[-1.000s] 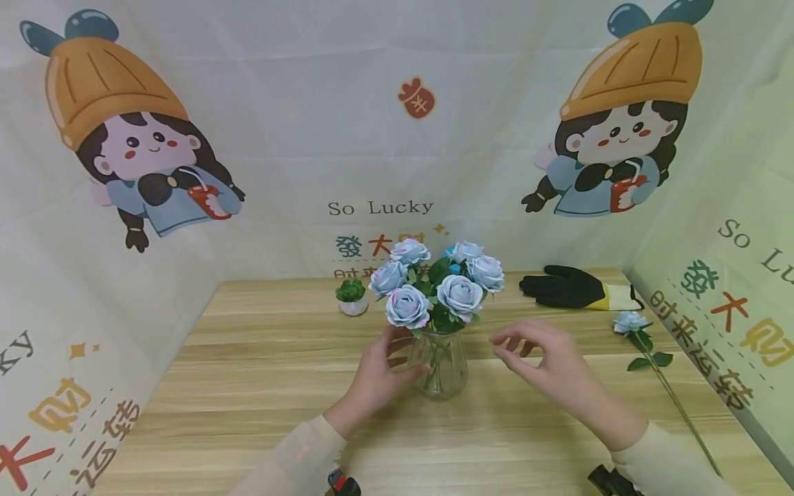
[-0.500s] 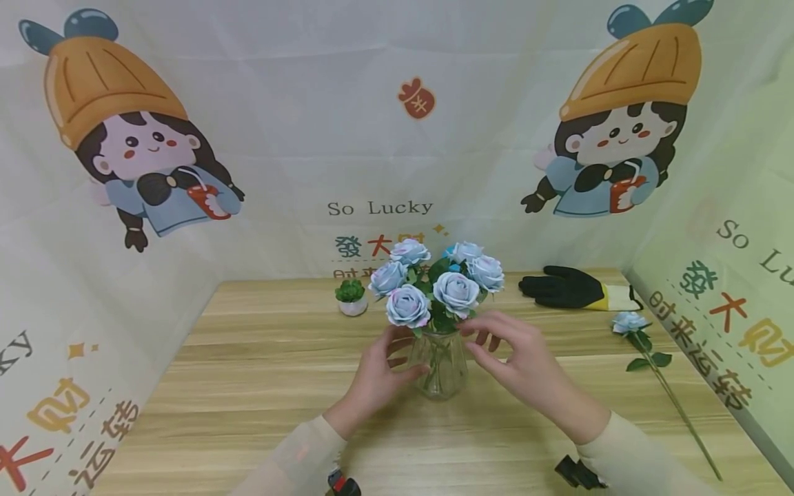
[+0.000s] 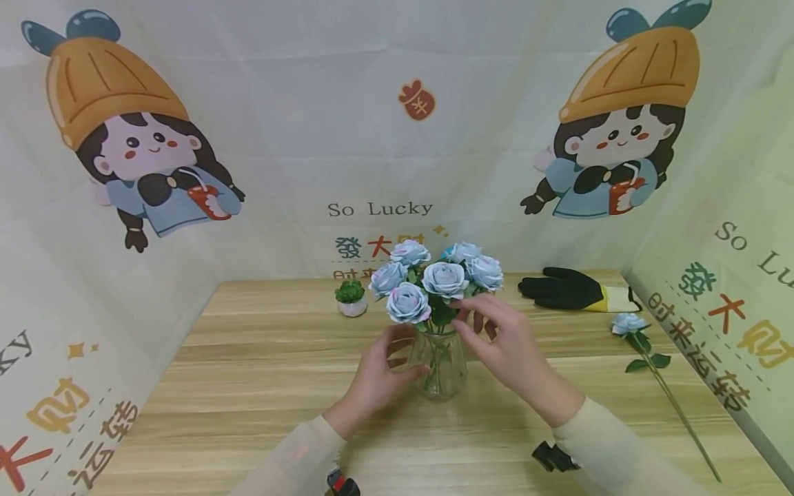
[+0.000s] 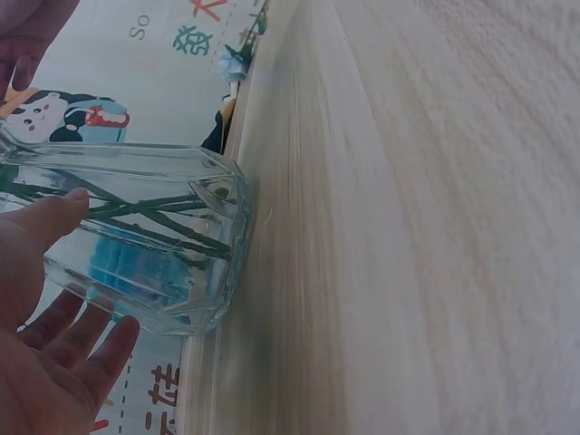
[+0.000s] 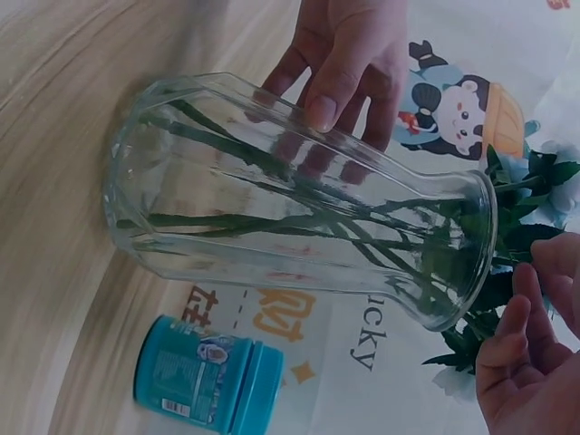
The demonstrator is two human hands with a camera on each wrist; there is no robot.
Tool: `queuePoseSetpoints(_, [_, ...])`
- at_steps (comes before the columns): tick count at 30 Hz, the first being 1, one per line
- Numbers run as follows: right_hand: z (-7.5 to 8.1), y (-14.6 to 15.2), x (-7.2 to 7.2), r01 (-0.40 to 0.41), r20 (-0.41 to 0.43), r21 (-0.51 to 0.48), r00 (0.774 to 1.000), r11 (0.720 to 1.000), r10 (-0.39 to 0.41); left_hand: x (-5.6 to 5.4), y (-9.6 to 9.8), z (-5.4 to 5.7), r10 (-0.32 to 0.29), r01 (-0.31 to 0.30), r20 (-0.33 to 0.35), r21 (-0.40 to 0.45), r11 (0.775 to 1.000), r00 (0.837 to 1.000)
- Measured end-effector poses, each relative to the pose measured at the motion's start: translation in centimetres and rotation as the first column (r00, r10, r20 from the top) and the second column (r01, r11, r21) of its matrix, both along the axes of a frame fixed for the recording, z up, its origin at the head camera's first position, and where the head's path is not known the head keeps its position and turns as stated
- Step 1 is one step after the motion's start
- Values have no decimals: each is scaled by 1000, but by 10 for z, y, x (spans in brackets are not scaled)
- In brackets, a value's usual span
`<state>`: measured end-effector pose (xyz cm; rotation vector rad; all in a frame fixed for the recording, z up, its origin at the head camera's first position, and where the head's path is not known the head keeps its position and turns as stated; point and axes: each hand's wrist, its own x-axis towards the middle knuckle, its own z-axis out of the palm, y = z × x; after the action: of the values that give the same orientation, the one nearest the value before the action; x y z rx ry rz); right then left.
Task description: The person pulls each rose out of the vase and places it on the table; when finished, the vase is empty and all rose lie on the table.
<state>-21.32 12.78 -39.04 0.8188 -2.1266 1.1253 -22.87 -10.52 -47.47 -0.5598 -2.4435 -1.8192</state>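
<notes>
A clear glass vase stands on the wooden table, holding several artificial blue roses. My left hand holds the vase from its left side, the thumb in front and the fingers behind the glass in the right wrist view. Just above the vase's rim, my right hand pinches the front blue rose below its bloom; part of that grip is hidden by leaves. Through the glass, crossing green stems show in the right wrist view.
A small potted succulent sits behind to the left. At the right lie a black work glove and a loose blue rose with a long stem. Behind the vase is a blue lidded jar, seen in the right wrist view.
My right hand has come in from the right to the flowers. The front rose has shifted left and slightly up with it. My left hand stays at the vase.
</notes>
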Motion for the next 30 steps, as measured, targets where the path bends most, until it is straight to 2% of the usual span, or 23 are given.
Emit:
queuePoseSetpoints(5, [1, -6, -4, 43, -16, -50, 999, 998, -44, 0, -1, -1, 4, -4, -4, -3, 1000, 1000])
queuePoseSetpoints(12, [1, -13, -8, 118, 1, -55, 993, 991, -119, -1, -1, -2, 4, -4, -14, -8, 1000, 1000])
queuePoseSetpoints(30, [5, -19, -15, 223, -17, 21, 975, 975, -222, -2, 0, -2, -4, 4, -5, 4, 1000, 1000])
